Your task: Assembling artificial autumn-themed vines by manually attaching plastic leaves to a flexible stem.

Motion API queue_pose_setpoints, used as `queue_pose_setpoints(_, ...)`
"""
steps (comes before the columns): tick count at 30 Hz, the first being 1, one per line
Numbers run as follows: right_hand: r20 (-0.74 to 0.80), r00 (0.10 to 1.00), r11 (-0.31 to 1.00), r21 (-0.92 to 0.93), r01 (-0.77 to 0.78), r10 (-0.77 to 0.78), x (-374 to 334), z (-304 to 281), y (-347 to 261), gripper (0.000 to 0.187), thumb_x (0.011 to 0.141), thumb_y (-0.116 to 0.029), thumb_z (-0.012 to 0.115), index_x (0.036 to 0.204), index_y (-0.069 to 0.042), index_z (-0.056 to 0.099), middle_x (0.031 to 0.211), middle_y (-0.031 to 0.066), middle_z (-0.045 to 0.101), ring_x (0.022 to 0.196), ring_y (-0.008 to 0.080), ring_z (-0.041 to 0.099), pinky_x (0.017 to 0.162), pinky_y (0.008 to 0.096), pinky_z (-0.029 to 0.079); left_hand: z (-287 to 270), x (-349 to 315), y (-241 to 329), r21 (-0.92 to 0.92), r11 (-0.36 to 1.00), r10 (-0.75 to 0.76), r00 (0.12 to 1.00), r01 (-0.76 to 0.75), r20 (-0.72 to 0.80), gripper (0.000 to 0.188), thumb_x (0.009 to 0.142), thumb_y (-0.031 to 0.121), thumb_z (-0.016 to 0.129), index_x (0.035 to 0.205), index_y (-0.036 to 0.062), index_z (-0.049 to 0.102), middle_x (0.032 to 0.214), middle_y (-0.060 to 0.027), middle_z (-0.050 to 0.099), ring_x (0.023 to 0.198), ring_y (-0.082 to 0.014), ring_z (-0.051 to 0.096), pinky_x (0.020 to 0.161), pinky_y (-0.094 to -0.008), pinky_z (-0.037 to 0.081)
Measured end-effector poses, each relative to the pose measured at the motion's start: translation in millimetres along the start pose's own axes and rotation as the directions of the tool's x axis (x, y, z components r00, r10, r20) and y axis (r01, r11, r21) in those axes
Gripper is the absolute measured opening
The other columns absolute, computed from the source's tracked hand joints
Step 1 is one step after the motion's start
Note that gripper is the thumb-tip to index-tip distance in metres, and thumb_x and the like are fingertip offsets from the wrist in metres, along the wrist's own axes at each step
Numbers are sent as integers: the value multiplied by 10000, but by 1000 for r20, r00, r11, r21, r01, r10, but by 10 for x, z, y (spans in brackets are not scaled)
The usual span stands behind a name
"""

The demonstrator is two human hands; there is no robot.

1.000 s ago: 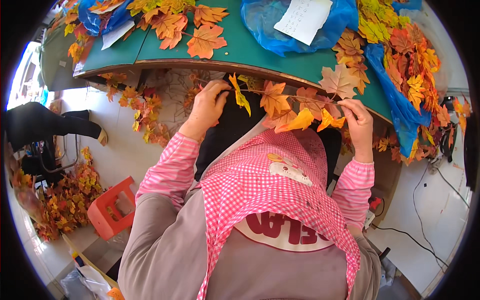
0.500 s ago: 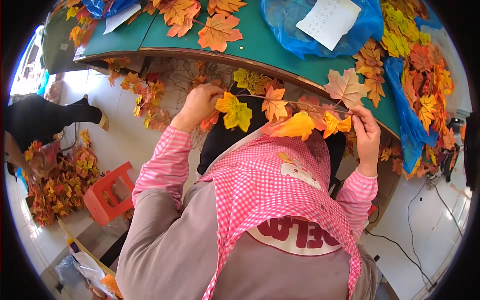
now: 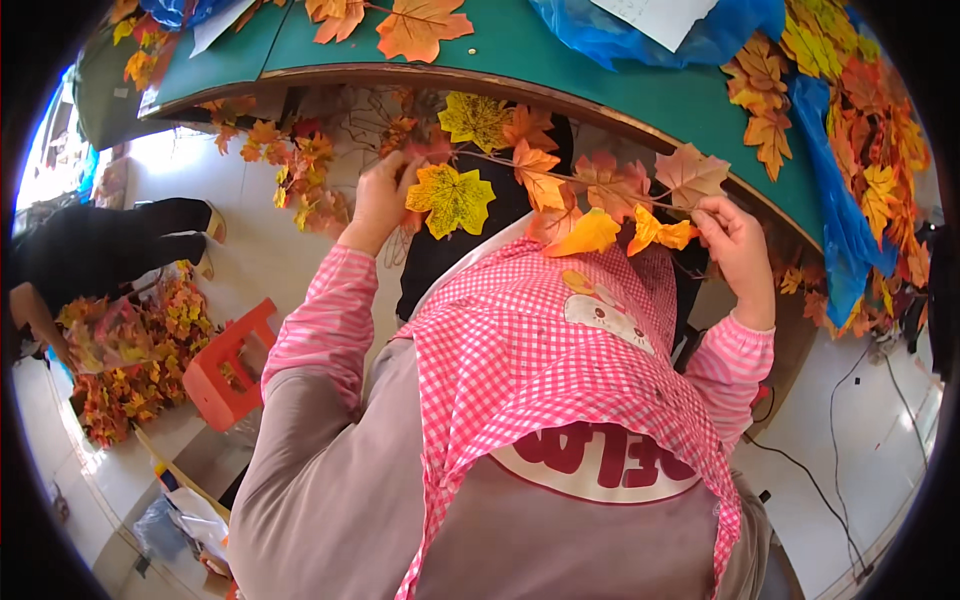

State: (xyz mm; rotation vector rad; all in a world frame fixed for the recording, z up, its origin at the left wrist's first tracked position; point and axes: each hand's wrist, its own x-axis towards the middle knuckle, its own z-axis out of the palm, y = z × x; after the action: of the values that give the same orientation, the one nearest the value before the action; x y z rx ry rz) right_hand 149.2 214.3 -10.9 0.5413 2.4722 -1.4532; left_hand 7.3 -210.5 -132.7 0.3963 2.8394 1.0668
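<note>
A garland of artificial maple leaves [image 3: 540, 178] stretches between my two hands over my lap, just below the table's near edge. My left hand [image 3: 380, 200] is closed on the stem at its left end, beside a speckled yellow leaf [image 3: 450, 200]; part of the fingers is hidden. At the right end, my right hand [image 3: 735, 245] pinches the stem between thumb and fingers. A pale pink leaf [image 3: 690, 178] stands up next to it, and a folded orange-yellow leaf [image 3: 658, 232] hangs there. Pink, orange and yellow leaves line the stem between my hands.
Ahead curves a green table [image 3: 500, 52] bearing orange leaves [image 3: 425, 28] and a blue plastic bag [image 3: 650, 48] with paper on it. More garlands [image 3: 880, 190] hang at the right. Left are a red-orange stool [image 3: 230, 365], a leaf pile [image 3: 135, 370] and another person [image 3: 110, 245]. Cables [image 3: 830, 500] cross the floor.
My view has shifted, so the table sits higher in the picture. Both hands still hold the garland; the speckled yellow leaf now shows more of its face.
</note>
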Motion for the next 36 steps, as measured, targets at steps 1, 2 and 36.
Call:
queue_pose_setpoints(1,18,999,999,10,31,-31,-8,-29,23,142,941,-134,615,999,-5,633,785,-43,593,657,33,481,566,200,370,4,13,4,-15,1000,-3,999,3,-42,198,907,232,662,922,35,661,794,-180,677,745,-354,670,640,-404,520)
queue_pose_setpoints(2,35,997,998,20,63,-63,-11,-49,37,150,944,-137,614,1005,-2,635,788,-53,588,671,32,483,576,199,371,-1,23,-9,-57,997,36,994,-41,-99,144,897,187,675,889,44,658,775,-144,675,690,-308,667,610,-369,515)
queue_pose_setpoints(36,-13,920,915,101,390,-391,61,544,-509,165,945,-145,627,1062,-56,701,783,-64,594,671,22,480,600,181,395,-571,-76,992,-292,871,396,916,-396,-61,183,891,47,638,1067,23,679,1007,-100,689,861,-176,670,743,-285,533)
